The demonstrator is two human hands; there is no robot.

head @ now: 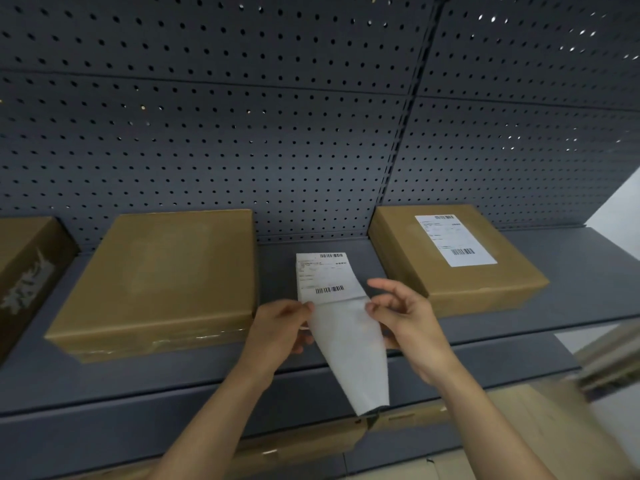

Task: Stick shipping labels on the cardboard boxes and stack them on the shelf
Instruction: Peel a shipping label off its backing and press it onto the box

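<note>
I hold a white shipping label [325,277] with barcodes upright over the grey shelf [311,368]. Its blank backing sheet [353,358] hangs down from it. My left hand [280,327] pinches the label's lower left edge. My right hand [405,317] pinches the lower right edge with thumb and forefinger, other fingers spread. A plain cardboard box [162,278] lies flat on the shelf to the left of my hands. A second cardboard box [453,258] to the right carries a stuck label [455,240] on its top.
A grey pegboard wall [277,116] backs the shelf. A third brown box [24,271] with torn tape sits at the far left edge. More cardboard boxes [519,420] lie on the level below, partly hidden by my arms.
</note>
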